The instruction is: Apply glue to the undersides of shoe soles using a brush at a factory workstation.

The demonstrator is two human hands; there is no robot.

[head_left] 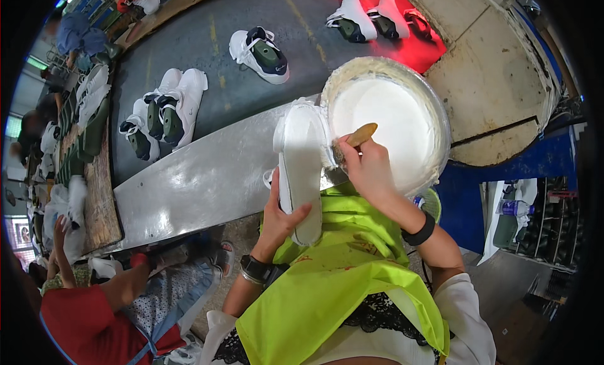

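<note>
A white shoe upper [302,148] lies with its flat bottom turned up, toe end away from me. My left hand [280,219] is closed round its near end, thumb on one side and fingers on the other. In my right hand [370,170] is a brush [362,135] with a short wooden handle, gripped between thumb and fingers. Its bristles touch the right edge of the shoe upper, partly hidden by my hand. Just beyond that hand stands a round pan [443,116] of thick white liquid [385,116], its rim crusted with dried residue.
A shiny metal ledge [189,186] borders a dark conveyor belt [207,44]. On the belt are white shoes [182,110] at left, a single shoe [260,54] mid-belt, and others [351,16] under red light. A co-worker in red [88,321] sits at lower left. Shelving [541,226] stands right.
</note>
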